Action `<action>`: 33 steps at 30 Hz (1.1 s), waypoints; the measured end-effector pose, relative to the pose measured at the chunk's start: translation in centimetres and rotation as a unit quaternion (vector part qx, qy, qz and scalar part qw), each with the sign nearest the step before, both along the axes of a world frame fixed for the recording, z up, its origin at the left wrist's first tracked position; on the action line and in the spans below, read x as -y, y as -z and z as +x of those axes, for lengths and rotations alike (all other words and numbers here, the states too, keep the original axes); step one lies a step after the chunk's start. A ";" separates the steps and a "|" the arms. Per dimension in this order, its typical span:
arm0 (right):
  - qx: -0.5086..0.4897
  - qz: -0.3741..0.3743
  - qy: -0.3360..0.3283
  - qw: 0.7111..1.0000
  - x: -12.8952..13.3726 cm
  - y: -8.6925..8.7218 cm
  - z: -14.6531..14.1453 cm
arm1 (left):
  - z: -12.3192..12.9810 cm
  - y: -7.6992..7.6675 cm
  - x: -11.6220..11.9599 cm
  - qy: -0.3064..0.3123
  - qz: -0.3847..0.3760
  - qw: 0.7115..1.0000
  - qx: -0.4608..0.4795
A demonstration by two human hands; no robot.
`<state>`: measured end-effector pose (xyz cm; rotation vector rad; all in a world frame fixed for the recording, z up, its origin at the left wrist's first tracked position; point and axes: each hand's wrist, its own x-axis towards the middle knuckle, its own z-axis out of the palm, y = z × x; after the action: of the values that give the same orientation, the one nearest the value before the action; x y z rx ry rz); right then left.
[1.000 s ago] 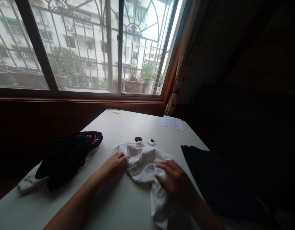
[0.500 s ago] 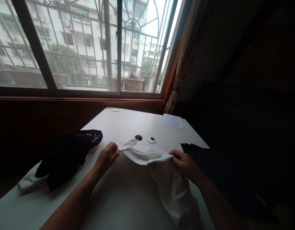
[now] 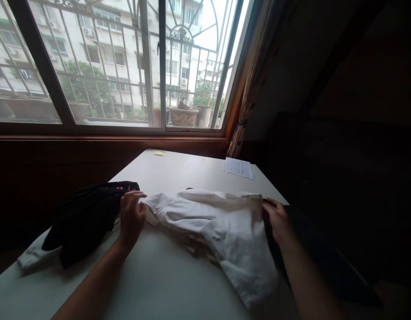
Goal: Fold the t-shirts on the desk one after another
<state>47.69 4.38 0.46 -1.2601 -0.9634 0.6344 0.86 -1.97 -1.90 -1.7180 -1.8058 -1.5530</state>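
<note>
A white garment (image 3: pixel 208 218) is stretched sideways over the white table (image 3: pixel 152 275), its right part hanging toward the front. At its left end my left hand (image 3: pixel 133 213) is closed on the cloth, the index finger raised a little. My right hand (image 3: pixel 277 218) pinches the upper right corner of the same garment. Close to my left hand lies a heap of black clothing (image 3: pixel 88 218) with pink marks, over some pale cloth. A dark cloth (image 3: pixel 318 253) lies beside and beneath my right forearm.
Printed sheets (image 3: pixel 239 168) lie at the table's back right. A small yellow note (image 3: pixel 159 153) is near the back left edge. Behind the table stands a barred window (image 3: pixel 108 66) with a patterned curtain (image 3: pixel 240 133) at its right.
My hands have moved apart, left and right. The white garment is now spread wider and covers the white ring and most of the round hole in the table.
</note>
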 end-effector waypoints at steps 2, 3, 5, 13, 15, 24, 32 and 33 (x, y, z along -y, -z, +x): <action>0.097 -0.018 0.035 0.995 0.3 1.6 -0.3 | 1.7 0.2 0.5 0.072 -0.011 0.995 -0.071; 0.173 -0.021 0.026 0.984 0.6 2.3 -0.8 | 2.7 0.3 0.8 0.127 -0.022 0.987 -0.098; 0.339 -0.028 -0.067 0.938 1.6 3.3 -1.8 | 4.8 0.6 1.4 0.252 -0.054 0.954 -0.153; 0.492 -0.092 -0.279 0.820 5.0 2.8 -5.6 | 8.1 2.8 1.3 0.406 -0.145 0.858 -0.278; 0.425 -0.114 -0.333 0.834 5.6 2.3 -6.7 | 7.6 3.1 0.8 0.388 -0.161 0.867 -0.269; 0.063 -0.150 -0.467 0.869 7.2 -0.5 -8.3 | 5.5 1.9 0.4 0.271 -0.229 0.907 -0.226; -0.204 0.034 -0.087 0.974 5.0 -2.1 -1.9 | 3.4 1.1 -0.2 0.222 -0.190 0.943 -0.160; -0.225 0.035 -0.075 0.971 4.7 -2.0 -2.0 | 3.4 1.2 -0.3 0.238 -0.186 0.940 -0.160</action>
<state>45.67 -0.30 2.43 -0.9298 -0.6963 0.9491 4.30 -1.65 -3.12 -2.5647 -1.6675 -1.0057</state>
